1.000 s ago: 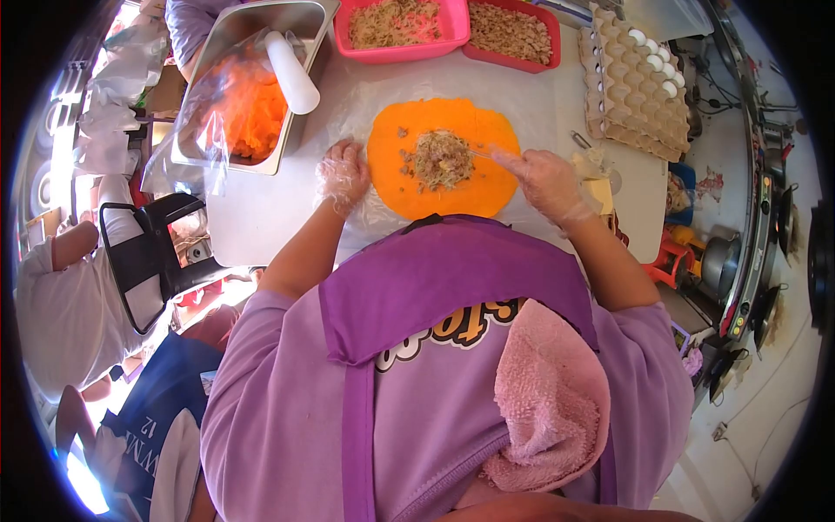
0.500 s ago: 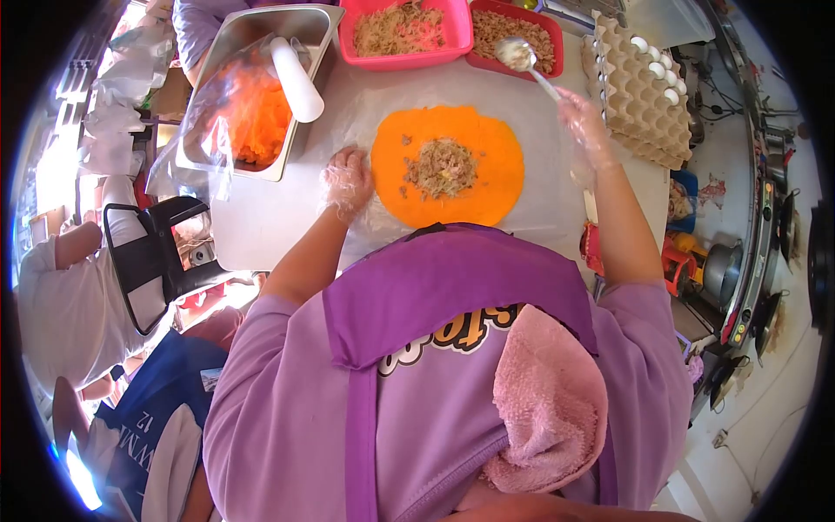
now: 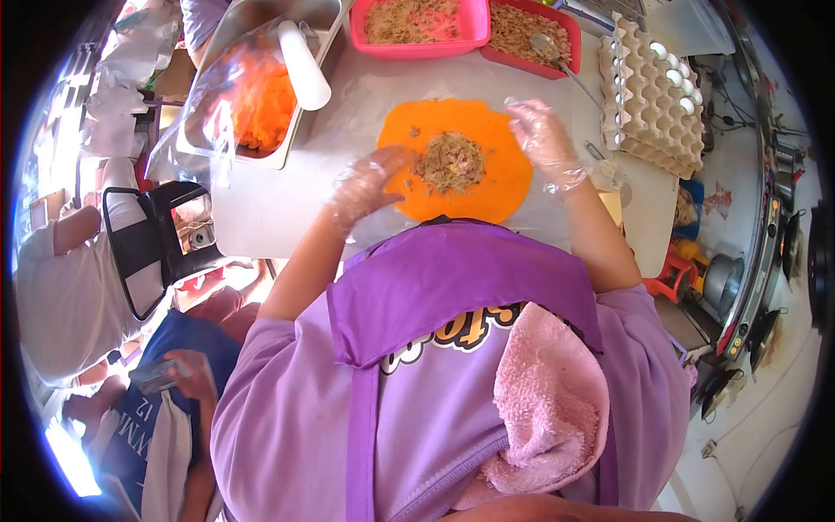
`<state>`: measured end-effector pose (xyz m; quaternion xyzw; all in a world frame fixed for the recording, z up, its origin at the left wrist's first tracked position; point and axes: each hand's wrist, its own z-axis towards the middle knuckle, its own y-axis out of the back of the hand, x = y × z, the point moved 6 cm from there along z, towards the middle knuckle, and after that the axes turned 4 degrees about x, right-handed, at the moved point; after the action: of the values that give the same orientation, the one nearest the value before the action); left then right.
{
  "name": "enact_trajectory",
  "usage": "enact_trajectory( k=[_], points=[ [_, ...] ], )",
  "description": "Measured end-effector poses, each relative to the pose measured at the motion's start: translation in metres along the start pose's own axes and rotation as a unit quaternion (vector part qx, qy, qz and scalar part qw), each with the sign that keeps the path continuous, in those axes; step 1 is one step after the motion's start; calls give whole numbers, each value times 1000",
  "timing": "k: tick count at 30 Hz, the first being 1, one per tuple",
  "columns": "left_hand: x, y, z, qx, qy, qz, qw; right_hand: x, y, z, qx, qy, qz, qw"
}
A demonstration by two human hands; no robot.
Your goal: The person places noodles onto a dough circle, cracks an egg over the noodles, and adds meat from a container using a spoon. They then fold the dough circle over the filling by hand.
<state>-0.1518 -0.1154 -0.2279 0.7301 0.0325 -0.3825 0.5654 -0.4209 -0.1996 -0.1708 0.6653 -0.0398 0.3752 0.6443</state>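
Observation:
A flat round sheet of orange dough point(image 3: 487, 187) lies on clear plastic on the white table point(image 3: 261, 209), with a heap of shredded filling point(image 3: 450, 162) at its middle. My left hand point(image 3: 367, 184), in a clear plastic glove, hovers with fingers spread over the dough's left edge. My right hand point(image 3: 544, 139), also gloved, is open over the dough's right edge and holds nothing. The spoon point(image 3: 557, 54) rests in the red tub of filling point(image 3: 532, 36), apart from both hands.
A pink tub of shredded filling point(image 3: 417, 26) and a steel pan of orange dough point(image 3: 252, 96) with a white rolling pin point(image 3: 303, 65) stand at the back. Egg trays point(image 3: 652, 87) sit to the right. Other people and a black chair point(image 3: 148, 244) are at the left.
My right hand left the spoon in the red tub and came back over the dough. My left hand lifted off the table and moved right, to the dough's edge.

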Motion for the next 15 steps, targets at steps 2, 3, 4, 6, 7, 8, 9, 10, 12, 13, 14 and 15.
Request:
enact_trajectory(
  k=[2,3,4,6,7,8,9,10,12,13,14,15],
  points=[
    [-12,-15,10,73,-19,2,997,11,-11,0,26,-20,-5,999],
    [-14,-20,18,84,-20,2,996,13,-17,-1,50,-42,-12,998],
    [-14,-24,24,95,-22,2,995,15,-18,-1,51,-43,-10,998],
    [-6,-31,31,97,-23,-21,995,13,-21,-3,56,-57,0,997],
    [-3,-35,34,96,-23,-41,994,11,-21,-3,60,-67,8,996],
    [1,-39,35,96,-25,-42,994,10,-20,-5,59,-68,7,996],
    [0,-38,35,80,-37,-56,995,7,-20,-7,66,-74,17,995],
    [0,-36,36,64,-49,-70,994,4,-19,-9,73,-80,27,994],
    [-3,-36,36,71,-27,-69,995,-5,-22,-14,67,-77,32,994],
    [-6,-36,35,77,-2,-69,995,-8,-23,-17,63,-73,39,995],
    [-9,-40,33,78,-3,-69,995,-13,-24,-20,63,-75,39,994],
    [-9,-42,30,39,1,-37,999,-12,-24,-22,57,-59,40,996]
  ],
)
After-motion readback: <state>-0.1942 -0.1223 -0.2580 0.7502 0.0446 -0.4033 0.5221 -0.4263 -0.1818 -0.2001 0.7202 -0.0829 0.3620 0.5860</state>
